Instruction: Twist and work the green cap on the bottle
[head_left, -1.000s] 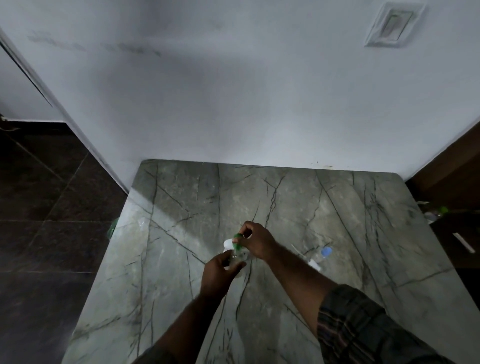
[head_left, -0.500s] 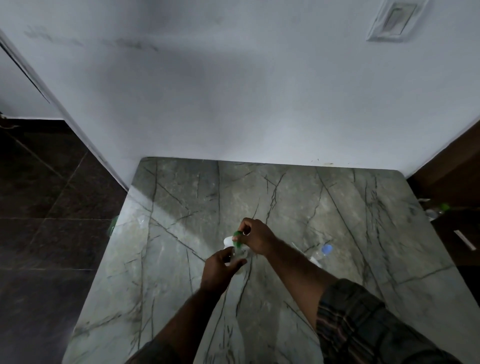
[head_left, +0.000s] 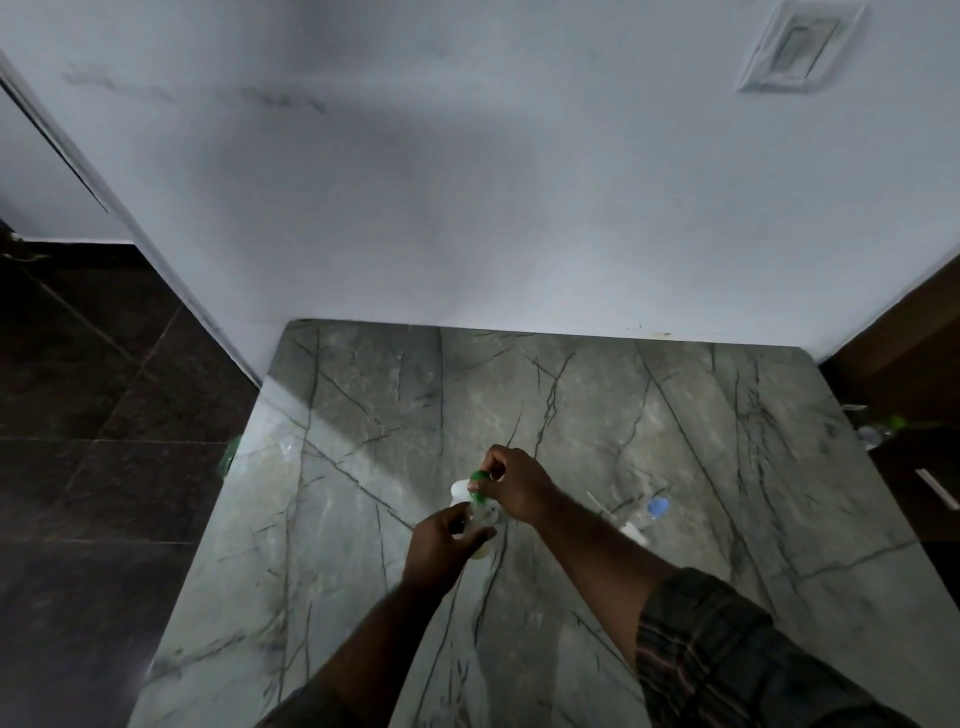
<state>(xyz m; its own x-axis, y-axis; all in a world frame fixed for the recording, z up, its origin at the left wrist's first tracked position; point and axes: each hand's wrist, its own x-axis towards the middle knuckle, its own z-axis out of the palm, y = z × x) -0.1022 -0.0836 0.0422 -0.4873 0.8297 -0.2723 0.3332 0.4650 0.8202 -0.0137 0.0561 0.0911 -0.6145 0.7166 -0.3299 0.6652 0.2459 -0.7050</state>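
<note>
Above the marble table (head_left: 363, 519), the left hand (head_left: 439, 545) grips a small clear bottle (head_left: 480, 525) round its body; the right hand (head_left: 511, 488) pinches its green cap (head_left: 478, 475). It looks light, thin-walled, probably slippery plastic: hold the body, not the neck.

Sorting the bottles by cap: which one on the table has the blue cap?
The clear bottle lying right of the right hand; the held bottle has a green cap.
</note>
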